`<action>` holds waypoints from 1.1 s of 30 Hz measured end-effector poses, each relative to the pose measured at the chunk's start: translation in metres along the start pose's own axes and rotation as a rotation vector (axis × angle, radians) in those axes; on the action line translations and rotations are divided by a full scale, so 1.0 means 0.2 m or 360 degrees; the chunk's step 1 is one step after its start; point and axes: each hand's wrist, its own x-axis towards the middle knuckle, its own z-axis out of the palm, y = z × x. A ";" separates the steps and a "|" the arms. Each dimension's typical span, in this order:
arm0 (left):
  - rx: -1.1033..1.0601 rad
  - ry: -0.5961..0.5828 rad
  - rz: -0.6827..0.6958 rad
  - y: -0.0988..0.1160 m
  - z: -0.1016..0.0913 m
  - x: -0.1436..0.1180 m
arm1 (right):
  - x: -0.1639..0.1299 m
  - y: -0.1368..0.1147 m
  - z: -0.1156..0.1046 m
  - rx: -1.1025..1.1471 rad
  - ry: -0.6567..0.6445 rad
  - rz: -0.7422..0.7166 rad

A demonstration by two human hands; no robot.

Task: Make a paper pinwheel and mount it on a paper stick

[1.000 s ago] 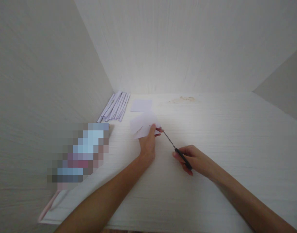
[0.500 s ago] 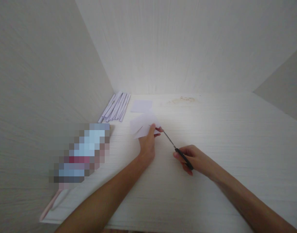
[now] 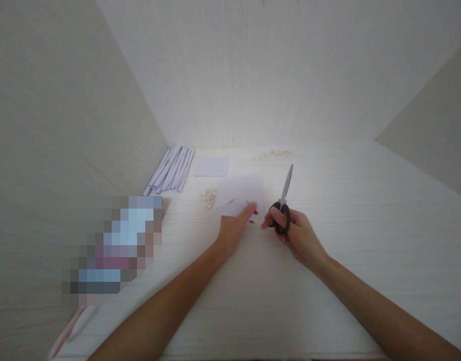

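Observation:
My left hand (image 3: 238, 223) is closed on the lower right part of a white sheet of paper (image 3: 240, 190), thumb on top. Dark slit-like lines show on the sheet near the thumb. To the right, my right hand (image 3: 290, 225) grips a pair of scissors (image 3: 286, 193) by the black handles, with fingers in the loops. The metal blades point up and away from me and look closed. They stand apart from the paper.
Several rolled paper tubes (image 3: 172, 170) lie at the back left, beside a flat paper square (image 3: 211, 166). Pale scraps (image 3: 208, 198) lie left of the held sheet, and more brownish bits (image 3: 277, 154) sit near the back wall. A blurred-out object (image 3: 121, 240) stands along the left wall.
The scissors have swung away from the paper and now point upward. My left hand and the sheet have shifted right, uncovering the pale scraps. The view has shifted slightly.

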 end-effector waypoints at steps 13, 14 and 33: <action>0.0215 -0.0075 -0.0031 0.03 0.01 -0.02 | 0.00 -0.01 0.01 0.0037 0.0091 0.0024; 0.0204 -0.0085 -0.0024 0.03 0.01 -0.02 | 0.00 -0.01 0.01 0.0030 0.0082 0.0016; -0.0471 0.0093 0.0029 -0.05 -0.05 0.09 | 0.01 0.00 0.00 0.0042 0.0221 0.0003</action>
